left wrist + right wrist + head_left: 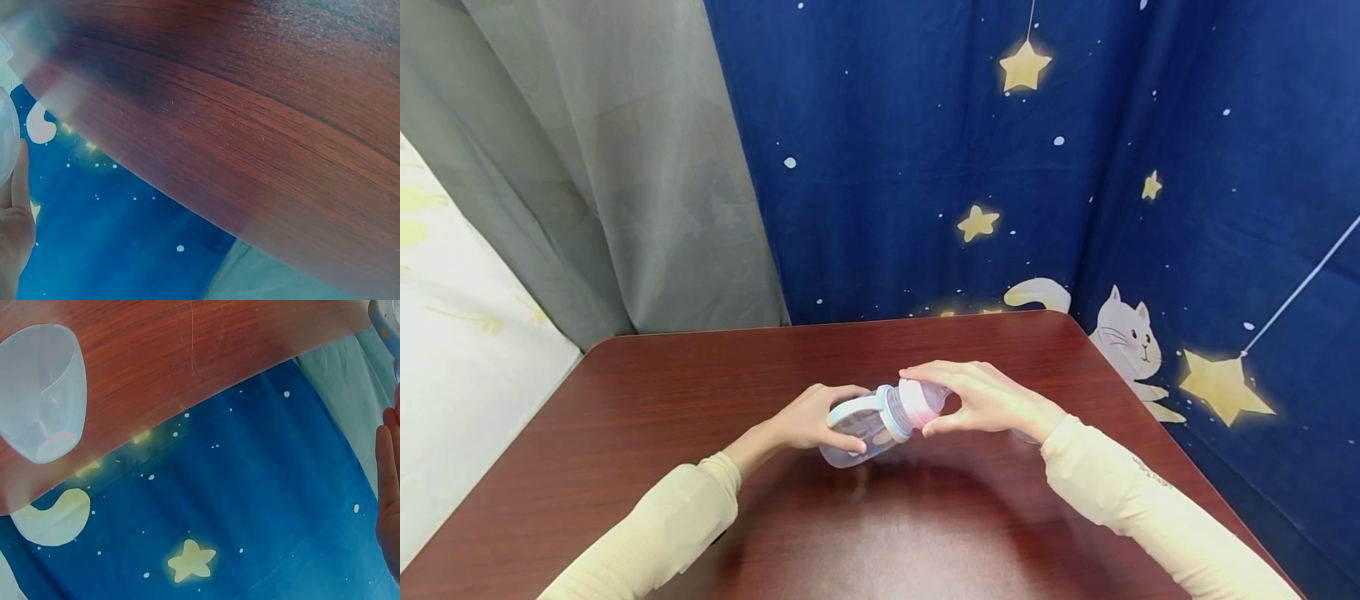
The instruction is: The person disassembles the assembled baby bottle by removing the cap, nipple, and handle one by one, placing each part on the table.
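A clear baby bottle (867, 429) with pale blue handles (853, 408) is tilted above the table, its top pointing right and up. My left hand (812, 419) grips the body from the left, thumb in front. At the other end, my right hand (985, 400) pinches the pink collar (919, 402) under the teat, fingers over the top and thumb below. In the left wrist view only the bottle's rounded base (7, 140) shows at the edge. A translucent bottle cap (47, 394) stands on the table, mostly hidden behind my right wrist in the head view.
The dark red-brown wooden table (700, 383) has rounded far corners. Behind it hangs a blue curtain (887, 167) with stars and a cat, beside a grey curtain (647, 167) at left. Cream sleeves (670, 517) cover both forearms.
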`<state>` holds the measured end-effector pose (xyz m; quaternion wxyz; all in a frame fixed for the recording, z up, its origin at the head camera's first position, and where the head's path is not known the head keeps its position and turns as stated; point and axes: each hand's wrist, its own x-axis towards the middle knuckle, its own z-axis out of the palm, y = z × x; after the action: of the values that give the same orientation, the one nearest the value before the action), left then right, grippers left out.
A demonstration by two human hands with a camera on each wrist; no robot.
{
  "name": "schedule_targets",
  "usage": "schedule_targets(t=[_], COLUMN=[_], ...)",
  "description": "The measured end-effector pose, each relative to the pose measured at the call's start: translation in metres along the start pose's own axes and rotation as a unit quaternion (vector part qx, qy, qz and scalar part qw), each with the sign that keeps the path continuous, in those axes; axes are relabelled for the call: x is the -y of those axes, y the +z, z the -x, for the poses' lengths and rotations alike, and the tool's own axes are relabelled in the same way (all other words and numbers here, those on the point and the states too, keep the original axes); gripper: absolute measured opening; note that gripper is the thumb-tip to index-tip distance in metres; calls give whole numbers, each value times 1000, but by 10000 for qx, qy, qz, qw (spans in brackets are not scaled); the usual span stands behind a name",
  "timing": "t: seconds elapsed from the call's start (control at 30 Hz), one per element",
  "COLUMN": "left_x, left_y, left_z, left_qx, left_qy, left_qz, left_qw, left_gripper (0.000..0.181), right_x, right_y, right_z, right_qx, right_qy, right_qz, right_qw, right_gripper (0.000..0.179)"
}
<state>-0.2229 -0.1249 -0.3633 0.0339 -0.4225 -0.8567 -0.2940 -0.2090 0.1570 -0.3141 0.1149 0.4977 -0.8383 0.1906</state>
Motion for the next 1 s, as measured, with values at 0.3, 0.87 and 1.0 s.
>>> schedule_targets(t=[0.3, 0.87, 1.0], left_x=[0, 3, 4], left_y=[1, 2, 2], left_z=[2, 4, 4], left_qx=[18, -114, -128], left_qy=[-82, -32, -45], left_qz=[40, 18, 48], left_qw=[10000, 9999, 9999], left_gripper=[64, 64, 64], right_x=[-3, -2, -2], right_y=[-15, -45, -54], right_z=[0, -6, -8], right_qx=[-36, -292, -418], right_qy=[12, 571, 703], right_qz=[267, 624, 693], right_qw=[9996, 9960, 9942], right_gripper=[68, 73, 70])
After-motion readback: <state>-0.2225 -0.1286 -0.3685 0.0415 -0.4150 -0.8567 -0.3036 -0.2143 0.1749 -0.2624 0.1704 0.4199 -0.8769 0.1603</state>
